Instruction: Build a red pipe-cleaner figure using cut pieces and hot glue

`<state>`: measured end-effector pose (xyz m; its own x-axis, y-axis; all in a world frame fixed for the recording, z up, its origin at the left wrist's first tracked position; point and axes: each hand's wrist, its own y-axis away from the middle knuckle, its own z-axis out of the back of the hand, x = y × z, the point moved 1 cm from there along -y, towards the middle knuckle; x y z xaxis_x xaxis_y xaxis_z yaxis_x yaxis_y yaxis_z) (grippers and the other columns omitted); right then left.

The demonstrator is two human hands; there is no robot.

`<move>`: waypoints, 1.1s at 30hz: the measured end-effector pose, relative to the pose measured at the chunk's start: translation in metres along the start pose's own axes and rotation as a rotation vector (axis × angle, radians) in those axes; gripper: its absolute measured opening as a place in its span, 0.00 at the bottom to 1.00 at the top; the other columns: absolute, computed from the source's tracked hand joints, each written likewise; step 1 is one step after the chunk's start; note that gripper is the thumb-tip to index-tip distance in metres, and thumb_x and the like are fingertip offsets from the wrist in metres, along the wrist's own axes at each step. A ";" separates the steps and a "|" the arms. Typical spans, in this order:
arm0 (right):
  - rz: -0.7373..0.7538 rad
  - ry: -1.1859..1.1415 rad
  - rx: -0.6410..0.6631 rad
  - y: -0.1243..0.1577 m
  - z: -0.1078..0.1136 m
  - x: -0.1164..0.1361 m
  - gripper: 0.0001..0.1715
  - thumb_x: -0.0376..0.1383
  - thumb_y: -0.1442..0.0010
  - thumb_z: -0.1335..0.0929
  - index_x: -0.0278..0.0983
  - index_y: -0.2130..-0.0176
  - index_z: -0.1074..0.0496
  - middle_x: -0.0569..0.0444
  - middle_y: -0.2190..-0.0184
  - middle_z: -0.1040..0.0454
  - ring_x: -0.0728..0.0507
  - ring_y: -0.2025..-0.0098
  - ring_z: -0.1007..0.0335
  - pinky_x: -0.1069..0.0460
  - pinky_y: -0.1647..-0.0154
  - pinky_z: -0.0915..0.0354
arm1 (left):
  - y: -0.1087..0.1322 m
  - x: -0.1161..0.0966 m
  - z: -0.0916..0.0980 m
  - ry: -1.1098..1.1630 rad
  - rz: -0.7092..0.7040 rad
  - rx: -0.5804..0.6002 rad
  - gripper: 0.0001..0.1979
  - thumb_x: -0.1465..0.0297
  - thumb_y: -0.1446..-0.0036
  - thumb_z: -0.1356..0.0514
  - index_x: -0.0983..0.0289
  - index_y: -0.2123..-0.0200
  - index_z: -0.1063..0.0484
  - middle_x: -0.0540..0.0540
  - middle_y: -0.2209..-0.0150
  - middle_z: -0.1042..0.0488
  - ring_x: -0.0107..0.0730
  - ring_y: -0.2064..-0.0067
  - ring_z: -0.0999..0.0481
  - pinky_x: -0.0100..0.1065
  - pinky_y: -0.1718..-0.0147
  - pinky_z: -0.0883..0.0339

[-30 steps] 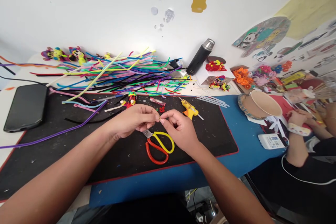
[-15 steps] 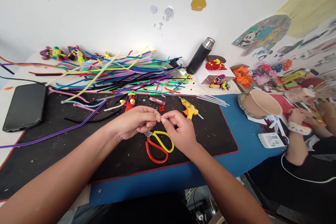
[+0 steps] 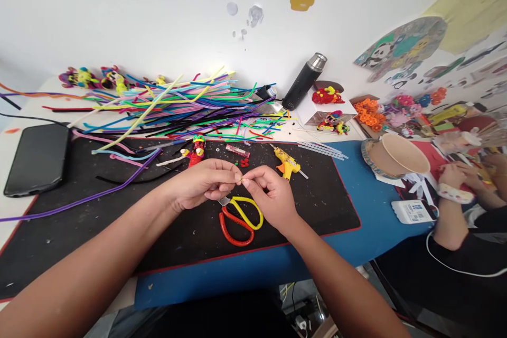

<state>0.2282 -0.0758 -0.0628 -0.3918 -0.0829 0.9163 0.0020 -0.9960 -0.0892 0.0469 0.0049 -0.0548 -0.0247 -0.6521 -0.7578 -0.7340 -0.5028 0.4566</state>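
Note:
My left hand (image 3: 209, 182) and my right hand (image 3: 271, 195) meet fingertip to fingertip above the black mat (image 3: 317, 211). Both are closed in a pinch around a tiny yellowish bit, mostly covered by the fingers and too small to name. Scissors (image 3: 241, 222) with one red and one yellow handle lie just below, their blades partly under my left hand. Behind that hand a small red pipe-cleaner figure (image 3: 197, 153) with a green top rests on the mat. A yellow glue gun (image 3: 285, 162) lies beyond my right hand.
Many coloured pipe cleaners (image 3: 178, 105) are heaped along the wall. A phone (image 3: 37, 158) lies at left. A black flask (image 3: 303, 84) stands at the back, near clear glue sticks (image 3: 322, 150). At right are a round bowl (image 3: 406, 154) and another person's hands (image 3: 455, 174).
Both hands keep almost the same place, fingertips still together, with only slight finger movement. The camera has shifted a little. Small red and green bits show a bit differently behind the hands.

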 end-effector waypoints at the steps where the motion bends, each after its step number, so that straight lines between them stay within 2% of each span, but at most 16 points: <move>1: -0.002 -0.014 0.001 0.000 0.000 0.000 0.11 0.45 0.31 0.31 0.41 0.61 0.24 0.64 0.81 0.41 0.48 0.79 0.48 0.52 0.75 0.47 | 0.000 0.000 0.000 0.012 0.002 0.004 0.11 0.67 0.54 0.27 0.67 0.71 0.22 0.44 0.81 0.40 0.16 0.82 0.51 0.21 0.85 0.63; 10: -0.011 -0.113 -0.005 0.002 -0.002 -0.004 0.10 0.44 0.31 0.30 0.40 0.60 0.24 0.63 0.80 0.36 0.49 0.78 0.47 0.52 0.75 0.47 | -0.002 0.003 0.002 0.082 0.014 0.016 0.12 0.67 0.54 0.25 0.68 0.71 0.22 0.44 0.82 0.39 0.14 0.82 0.50 0.20 0.86 0.62; 15: -0.009 -0.116 -0.009 0.001 -0.003 -0.004 0.09 0.42 0.31 0.30 0.40 0.61 0.24 0.65 0.82 0.42 0.50 0.79 0.50 0.52 0.75 0.49 | -0.003 0.004 0.002 0.078 0.022 0.027 0.12 0.67 0.54 0.26 0.68 0.71 0.22 0.44 0.82 0.40 0.14 0.82 0.50 0.19 0.86 0.62; 23: 0.004 -0.157 -0.012 0.004 -0.006 -0.011 0.08 0.41 0.31 0.29 0.40 0.62 0.26 0.67 0.82 0.46 0.51 0.80 0.53 0.53 0.77 0.53 | -0.006 0.007 0.005 0.059 0.028 0.039 0.12 0.68 0.55 0.25 0.68 0.72 0.21 0.44 0.82 0.39 0.14 0.83 0.50 0.19 0.86 0.60; 33: -0.018 -0.210 -0.003 0.006 -0.009 -0.010 0.07 0.39 0.32 0.30 0.40 0.63 0.29 0.68 0.83 0.44 0.51 0.81 0.53 0.54 0.78 0.53 | -0.006 0.006 0.003 0.000 0.029 0.019 0.11 0.68 0.57 0.26 0.68 0.73 0.22 0.44 0.82 0.39 0.14 0.83 0.48 0.20 0.86 0.60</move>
<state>0.2237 -0.0804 -0.0761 -0.1912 -0.0706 0.9790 -0.0063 -0.9973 -0.0732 0.0494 0.0055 -0.0631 -0.0461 -0.6662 -0.7443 -0.7458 -0.4727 0.4693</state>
